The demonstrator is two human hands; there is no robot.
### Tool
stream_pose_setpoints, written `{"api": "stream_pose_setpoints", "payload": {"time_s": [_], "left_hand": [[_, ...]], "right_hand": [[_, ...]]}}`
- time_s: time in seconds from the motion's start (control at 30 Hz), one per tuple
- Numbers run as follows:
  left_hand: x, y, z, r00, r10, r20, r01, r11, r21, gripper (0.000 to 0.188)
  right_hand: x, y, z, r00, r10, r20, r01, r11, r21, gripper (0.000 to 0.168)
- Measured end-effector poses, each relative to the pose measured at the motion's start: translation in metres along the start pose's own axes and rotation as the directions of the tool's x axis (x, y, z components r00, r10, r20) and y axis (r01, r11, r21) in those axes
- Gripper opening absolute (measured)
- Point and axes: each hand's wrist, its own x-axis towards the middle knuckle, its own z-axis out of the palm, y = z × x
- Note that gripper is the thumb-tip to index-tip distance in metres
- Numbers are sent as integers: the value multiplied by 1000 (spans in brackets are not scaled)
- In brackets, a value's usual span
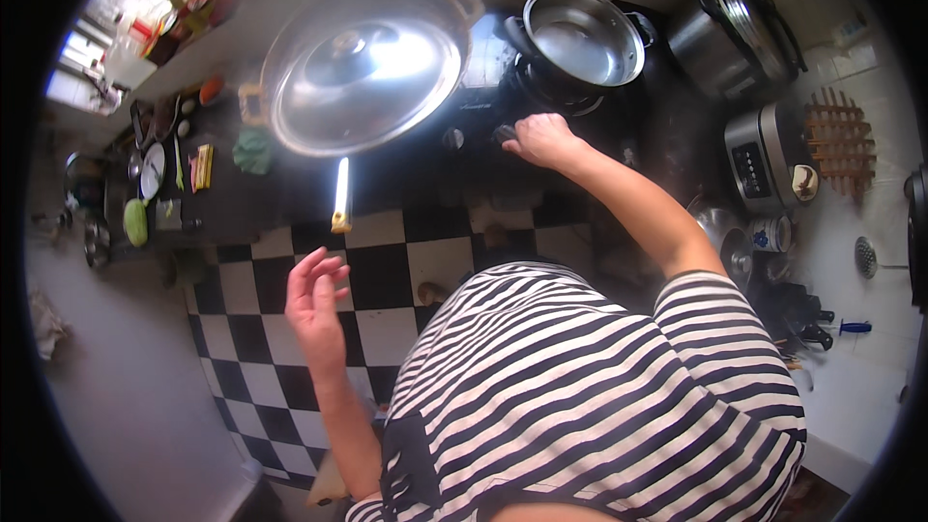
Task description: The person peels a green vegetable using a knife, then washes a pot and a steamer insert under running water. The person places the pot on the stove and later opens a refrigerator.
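My right hand (544,141) has its fingers closed around a black stove knob (505,134) at the front of the black gas cooktop (471,112). A second knob (454,138) sits to its left. Behind my hand, an uncovered steel pot (582,36) stands on the right burner and looks wet inside. On the left burner rests a large wok (272,61) under a domed metal lid (348,105). A handle (342,196) with a yellowish tip juts from the wok toward me. My left hand (315,290) hangs over the checkered floor, fingers loosely bent and apart, holding nothing.
Along the left counter are a green cloth (253,151), a yellow packet (204,166), a white plate (153,170) and a green gourd (135,222). To the right stand a pressure cooker (732,40), a rice cooker (761,156), a glass lid (728,243) and a black knife block (786,308).
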Motion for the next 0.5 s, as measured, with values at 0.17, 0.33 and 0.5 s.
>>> {"api": "stream_pose_setpoints", "payload": {"time_s": [0.17,0.33,0.5], "left_hand": [[70,42,136,921,83,381,-122,989,80,33],[160,38,272,884,-13,468,-105,969,225,59],[218,14,340,870,-327,368,355,935,-7,60]], "right_hand": [[-51,103,-83,810,394,-434,-193,878,438,25],[2,292,-44,487,689,-536,-465,724,509,42],[31,319,-37,775,610,164,-162,-59,985,23]]}}
